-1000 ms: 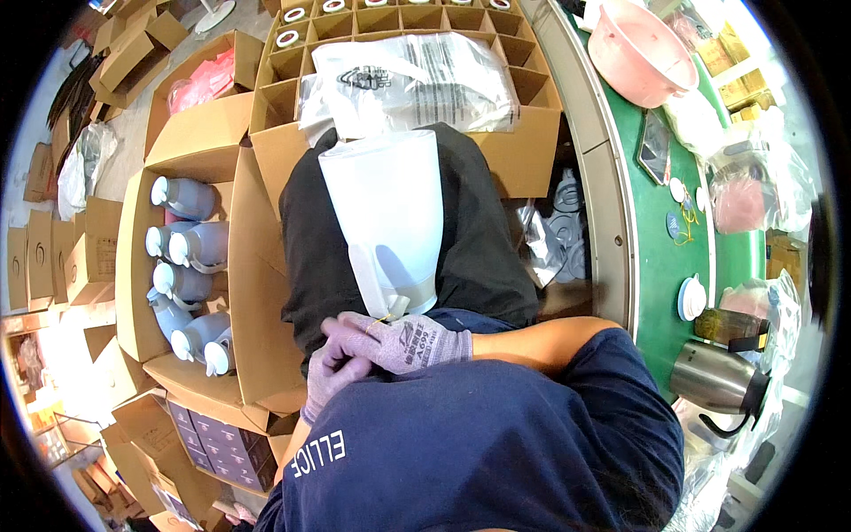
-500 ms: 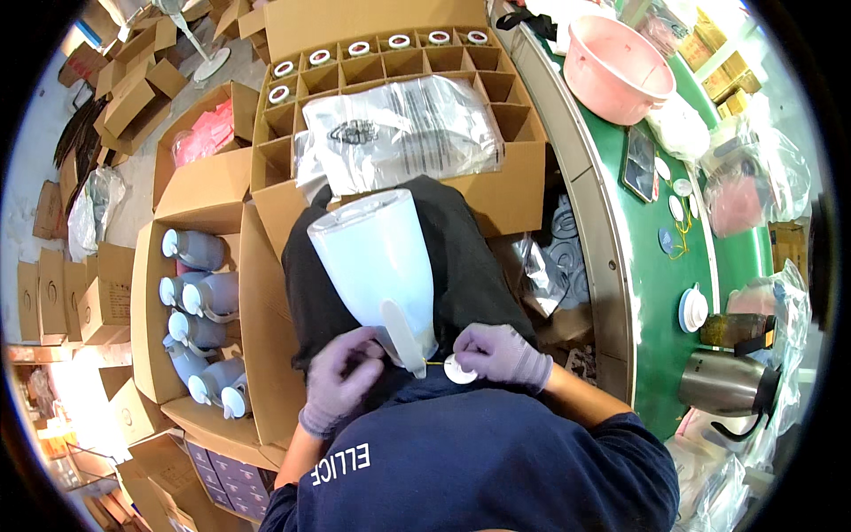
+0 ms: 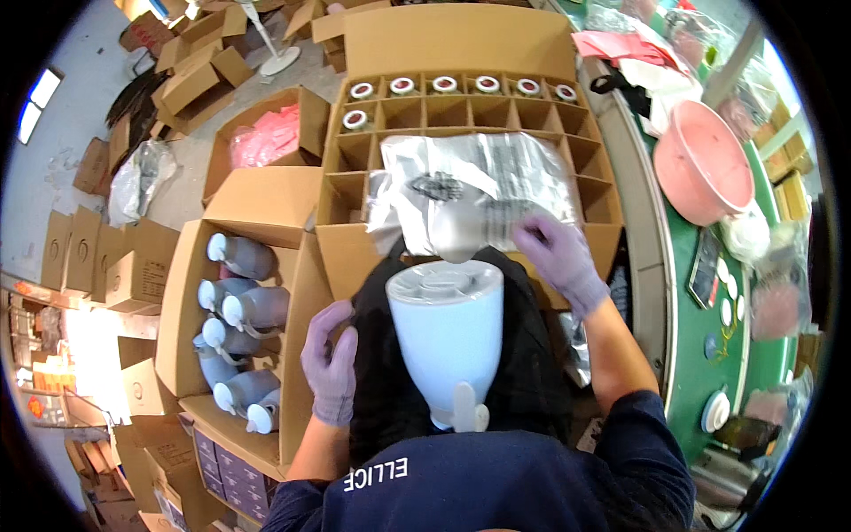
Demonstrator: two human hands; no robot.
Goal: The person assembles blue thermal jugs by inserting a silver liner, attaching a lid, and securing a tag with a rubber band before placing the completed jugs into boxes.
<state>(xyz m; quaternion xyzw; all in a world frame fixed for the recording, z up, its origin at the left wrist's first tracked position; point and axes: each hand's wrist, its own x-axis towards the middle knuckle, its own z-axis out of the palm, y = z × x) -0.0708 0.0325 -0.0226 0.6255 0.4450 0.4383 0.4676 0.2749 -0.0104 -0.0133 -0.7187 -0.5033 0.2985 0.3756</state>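
A light blue plastic jug [image 3: 446,341] stands on my lap, its clear-covered wide end facing up. Its pale handle [image 3: 464,406] faces my body, with a small white round tag [image 3: 480,417] beside it. My left hand [image 3: 330,362], in a light purple glove, is open to the left of the jug, apart from it. My right hand [image 3: 567,264], gloved alike, is raised over the near right part of some clear plastic bags [image 3: 479,173]. Its fingers are curled, and what they hold cannot be made out. A blurred whitish shape [image 3: 459,232] hangs between jug and bags.
A divided carton [image 3: 470,244] with several white-capped items stands ahead, the bags lying across it. At left, an open box [image 3: 191,355] holds several blue jugs. On the green bench [image 3: 678,355] at right are a pink basin [image 3: 709,168], a phone [image 3: 705,266] and a steel kettle [image 3: 722,479].
Both hands have come away from the jug's handle end, where the right held the white tag. My right hand has moved forward to the bags. The jug stands more upright and the view has shifted.
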